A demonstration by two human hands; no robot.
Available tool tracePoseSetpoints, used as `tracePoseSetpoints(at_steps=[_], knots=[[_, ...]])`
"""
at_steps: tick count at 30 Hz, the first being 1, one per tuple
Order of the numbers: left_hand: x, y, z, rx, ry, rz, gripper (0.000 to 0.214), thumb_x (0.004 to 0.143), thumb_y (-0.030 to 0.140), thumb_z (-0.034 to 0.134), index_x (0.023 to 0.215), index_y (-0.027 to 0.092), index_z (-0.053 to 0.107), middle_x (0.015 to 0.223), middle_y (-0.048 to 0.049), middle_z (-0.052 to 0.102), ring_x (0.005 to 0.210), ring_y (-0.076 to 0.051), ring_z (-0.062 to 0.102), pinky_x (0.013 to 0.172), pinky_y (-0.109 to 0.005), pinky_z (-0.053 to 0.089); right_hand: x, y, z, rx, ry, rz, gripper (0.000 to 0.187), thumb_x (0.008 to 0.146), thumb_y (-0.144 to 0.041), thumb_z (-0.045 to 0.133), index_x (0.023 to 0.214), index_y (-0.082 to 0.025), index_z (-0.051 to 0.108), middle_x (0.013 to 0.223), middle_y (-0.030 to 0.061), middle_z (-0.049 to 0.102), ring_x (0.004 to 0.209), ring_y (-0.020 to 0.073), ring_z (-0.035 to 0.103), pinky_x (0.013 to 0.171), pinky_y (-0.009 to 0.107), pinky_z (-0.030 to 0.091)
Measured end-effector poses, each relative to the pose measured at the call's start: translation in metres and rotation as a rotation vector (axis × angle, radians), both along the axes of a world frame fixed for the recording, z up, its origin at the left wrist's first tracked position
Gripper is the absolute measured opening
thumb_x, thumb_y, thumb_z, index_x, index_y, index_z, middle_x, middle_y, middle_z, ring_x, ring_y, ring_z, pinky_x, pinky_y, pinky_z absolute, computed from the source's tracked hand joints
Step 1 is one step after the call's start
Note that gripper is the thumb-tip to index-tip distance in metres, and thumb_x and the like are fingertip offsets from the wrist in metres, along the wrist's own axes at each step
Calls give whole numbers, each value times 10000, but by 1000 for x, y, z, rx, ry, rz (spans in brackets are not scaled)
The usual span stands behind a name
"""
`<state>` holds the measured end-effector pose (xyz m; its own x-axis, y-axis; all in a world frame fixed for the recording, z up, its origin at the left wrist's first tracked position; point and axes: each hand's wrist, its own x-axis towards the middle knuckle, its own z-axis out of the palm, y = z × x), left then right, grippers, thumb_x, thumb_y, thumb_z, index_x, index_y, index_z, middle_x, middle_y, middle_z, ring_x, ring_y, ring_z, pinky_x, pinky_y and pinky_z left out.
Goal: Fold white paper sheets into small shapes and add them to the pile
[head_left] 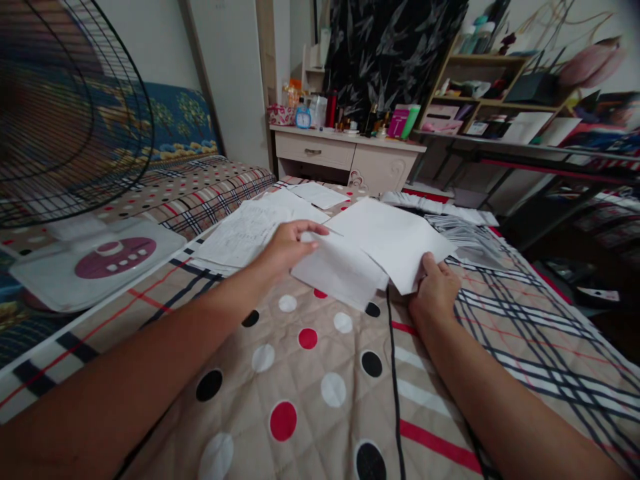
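Note:
My left hand [295,243] pinches the upper left edge of a folded white sheet of paper [340,270], held just above the dotted bedcover. In my right hand [436,283] is the near right corner of a larger blank white sheet [385,233], thumb on top. The two sheets meet or overlap between my hands; whether they are joined I cannot tell. Left of them lies a spread of papers with faint writing [245,233], and another white sheet [320,195] rests behind. A stack of thin folded papers [465,237] sits beyond my right hand.
A fan [65,113] stands at the left on its white base [100,263]. The quilted bedcover [310,393] spreads beneath my arms. A dresser [345,153] with bottles and a blue clock [303,117] is at the back; a cluttered shelf [485,103] stands right.

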<state>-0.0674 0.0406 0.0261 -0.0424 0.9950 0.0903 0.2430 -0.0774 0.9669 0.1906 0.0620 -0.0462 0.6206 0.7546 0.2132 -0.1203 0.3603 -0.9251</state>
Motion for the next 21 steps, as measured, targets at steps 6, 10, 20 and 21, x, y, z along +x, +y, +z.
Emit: tracePoseSetpoints(at_steps=[6,10,20,21], knots=[[-97,27,43,276,19,272,326,671,16,575,984,101,602,798,24,611,630,-50,513,728,-241,473,-10,-2,7,-18,135,-33,282,657,-346,706,641,-197,468,610,-60,541,574,104,513,523,229,421],[-127,35,47,593,-99,378,225,588,10,522,791,101,556,709,43,521,668,-50,468,818,-248,450,-10,-1,6,-47,161,-15,221,653,-339,688,722,-167,567,667,-37,605,620,119,552,562,245,450],[-165,45,-9,175,227,591,87,587,187,560,669,161,552,576,40,546,612,-125,487,537,-211,388,-13,-4,10,-35,150,10,225,647,-338,696,702,-152,583,635,-30,600,559,103,521,528,234,405],[-170,45,-17,137,282,567,115,546,192,617,647,157,576,520,45,527,575,-132,471,499,-211,361,-13,-4,10,-33,151,18,227,645,-339,696,712,-147,595,647,-24,612,564,103,526,531,234,407]])
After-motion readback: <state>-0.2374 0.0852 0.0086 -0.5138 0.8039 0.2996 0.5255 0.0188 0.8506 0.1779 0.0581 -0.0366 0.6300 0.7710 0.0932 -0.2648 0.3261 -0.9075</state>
